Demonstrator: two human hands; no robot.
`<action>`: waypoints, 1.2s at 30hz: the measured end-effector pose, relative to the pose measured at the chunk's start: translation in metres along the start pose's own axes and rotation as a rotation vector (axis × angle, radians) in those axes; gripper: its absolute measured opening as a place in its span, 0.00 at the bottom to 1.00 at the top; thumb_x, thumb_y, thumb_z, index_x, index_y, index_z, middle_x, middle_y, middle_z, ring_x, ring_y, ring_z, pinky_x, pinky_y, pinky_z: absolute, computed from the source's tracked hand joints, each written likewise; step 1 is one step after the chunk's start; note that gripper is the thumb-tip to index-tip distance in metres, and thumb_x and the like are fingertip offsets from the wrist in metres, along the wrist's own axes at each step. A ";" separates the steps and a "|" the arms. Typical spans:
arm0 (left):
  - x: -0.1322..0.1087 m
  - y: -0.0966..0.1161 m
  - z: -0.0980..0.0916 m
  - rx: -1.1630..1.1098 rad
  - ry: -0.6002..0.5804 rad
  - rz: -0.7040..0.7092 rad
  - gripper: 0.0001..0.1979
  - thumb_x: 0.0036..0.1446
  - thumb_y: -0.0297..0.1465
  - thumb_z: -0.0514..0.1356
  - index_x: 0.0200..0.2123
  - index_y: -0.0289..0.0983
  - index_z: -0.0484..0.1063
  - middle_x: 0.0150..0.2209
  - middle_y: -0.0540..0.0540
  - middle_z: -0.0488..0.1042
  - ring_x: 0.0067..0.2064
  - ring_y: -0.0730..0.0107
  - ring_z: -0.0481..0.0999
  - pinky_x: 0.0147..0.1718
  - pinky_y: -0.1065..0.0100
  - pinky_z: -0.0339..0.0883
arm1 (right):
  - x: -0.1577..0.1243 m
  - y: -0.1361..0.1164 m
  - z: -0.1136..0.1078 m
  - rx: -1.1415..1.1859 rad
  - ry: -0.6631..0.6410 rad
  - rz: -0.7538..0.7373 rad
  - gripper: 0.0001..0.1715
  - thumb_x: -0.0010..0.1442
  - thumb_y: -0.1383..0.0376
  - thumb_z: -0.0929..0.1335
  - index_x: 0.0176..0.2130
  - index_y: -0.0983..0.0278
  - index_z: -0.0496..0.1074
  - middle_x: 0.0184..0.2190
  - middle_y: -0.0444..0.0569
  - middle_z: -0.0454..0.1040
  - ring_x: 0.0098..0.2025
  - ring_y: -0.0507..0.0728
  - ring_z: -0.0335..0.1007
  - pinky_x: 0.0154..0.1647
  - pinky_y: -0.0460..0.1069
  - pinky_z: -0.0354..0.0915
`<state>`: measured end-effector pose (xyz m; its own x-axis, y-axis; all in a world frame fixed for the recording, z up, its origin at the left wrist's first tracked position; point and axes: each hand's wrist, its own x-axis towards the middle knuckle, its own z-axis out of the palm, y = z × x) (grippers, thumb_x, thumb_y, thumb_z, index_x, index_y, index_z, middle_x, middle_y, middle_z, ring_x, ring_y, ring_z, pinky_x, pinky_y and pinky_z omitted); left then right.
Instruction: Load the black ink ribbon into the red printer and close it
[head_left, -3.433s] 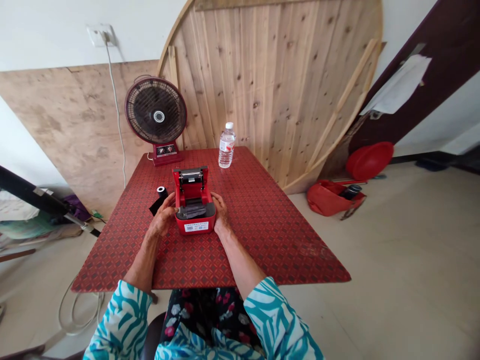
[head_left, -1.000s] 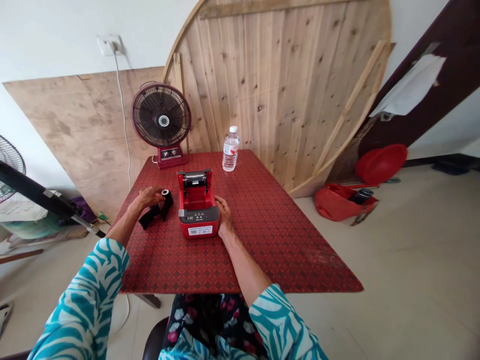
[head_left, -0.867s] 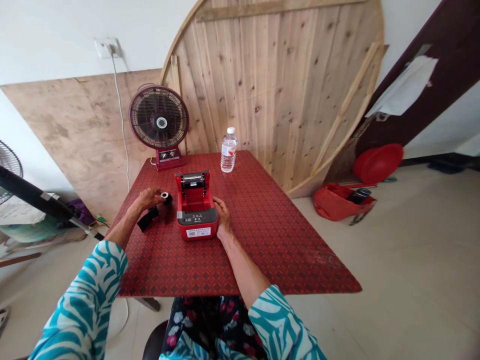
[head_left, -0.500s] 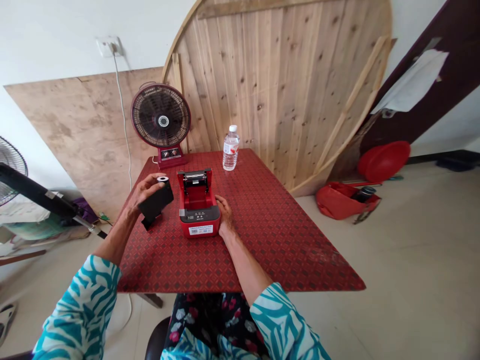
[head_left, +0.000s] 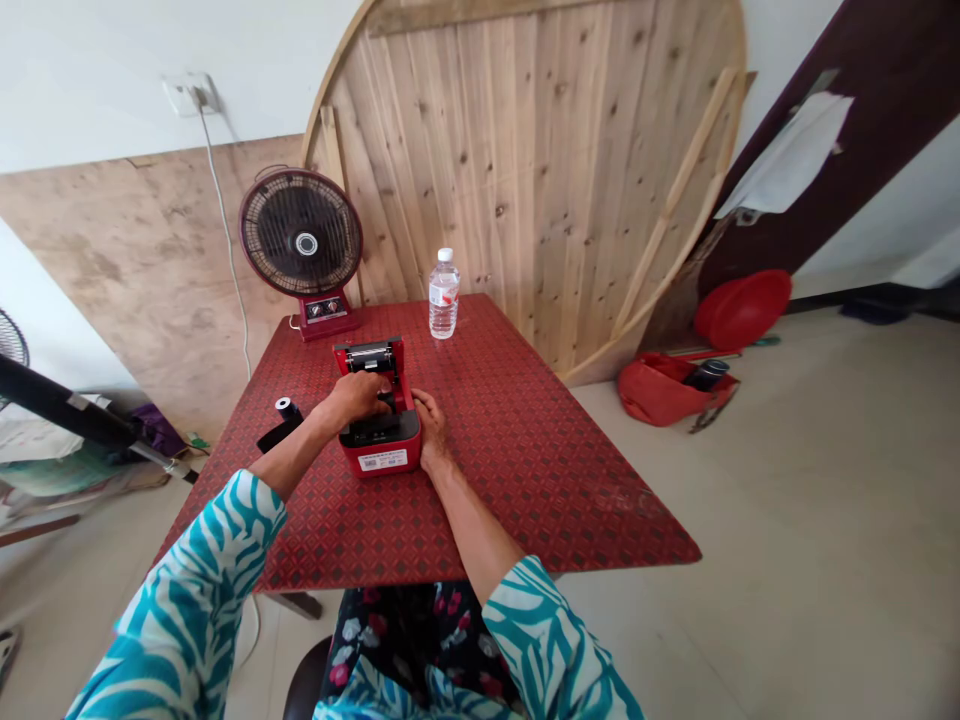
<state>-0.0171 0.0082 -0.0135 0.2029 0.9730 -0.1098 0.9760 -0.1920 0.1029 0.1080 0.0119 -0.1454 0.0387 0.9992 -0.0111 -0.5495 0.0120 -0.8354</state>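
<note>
A small red and black label printer (head_left: pixel 381 452) sits on the table with its lid (head_left: pixel 370 357) raised. My left hand (head_left: pixel 360 397) reaches into the printer's open bay, its fingertips hidden inside, so I cannot tell whether they grip anything. Against the printer's right side, my right hand (head_left: pixel 431 430) steadies it with curled fingers. To the left, partly behind my left forearm, lie a black roll with a white core (head_left: pixel 283 406) and a black flat piece (head_left: pixel 277 434).
The table (head_left: pixel 540 480) has a red patterned cover. At its back stand a fan (head_left: pixel 304 240) and a water bottle (head_left: pixel 443 300). A round wooden panel (head_left: pixel 517 180) leans behind. On the floor to the right are a red bag (head_left: pixel 649 395) and a red basin (head_left: pixel 742 310).
My left hand has let go of the black roll and its flat piece on the table's left, then moved right into the printer. My right hand stays at the printer's side.
</note>
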 end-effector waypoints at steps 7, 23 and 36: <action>0.018 -0.005 0.006 -0.024 -0.091 0.051 0.09 0.48 0.30 0.65 0.36 0.39 0.80 0.38 0.43 0.81 0.43 0.54 0.79 0.37 0.66 0.68 | -0.001 -0.004 0.002 0.047 0.001 0.023 0.19 0.46 0.55 0.70 0.39 0.59 0.75 0.30 0.41 0.77 0.31 0.54 0.69 0.35 0.48 0.64; -0.069 -0.014 0.023 -0.375 0.429 0.282 0.10 0.60 0.32 0.56 0.39 0.40 0.78 0.38 0.47 0.82 0.39 0.64 0.80 0.42 0.65 0.69 | -0.004 -0.004 0.003 0.022 0.024 0.013 0.19 0.46 0.56 0.70 0.39 0.60 0.75 0.31 0.43 0.78 0.33 0.55 0.71 0.36 0.50 0.66; -0.099 -0.002 0.050 -0.150 0.742 0.443 0.07 0.62 0.32 0.59 0.39 0.41 0.77 0.44 0.44 0.79 0.47 0.62 0.75 0.53 0.54 0.61 | -0.004 -0.001 -0.001 -0.015 0.007 0.000 0.19 0.47 0.55 0.69 0.39 0.60 0.74 0.33 0.43 0.78 0.34 0.55 0.70 0.36 0.49 0.65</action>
<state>-0.0351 -0.0944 -0.0522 0.4065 0.6549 0.6371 0.7883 -0.6039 0.1179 0.1095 0.0083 -0.1452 0.0446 0.9989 -0.0152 -0.5368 0.0111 -0.8436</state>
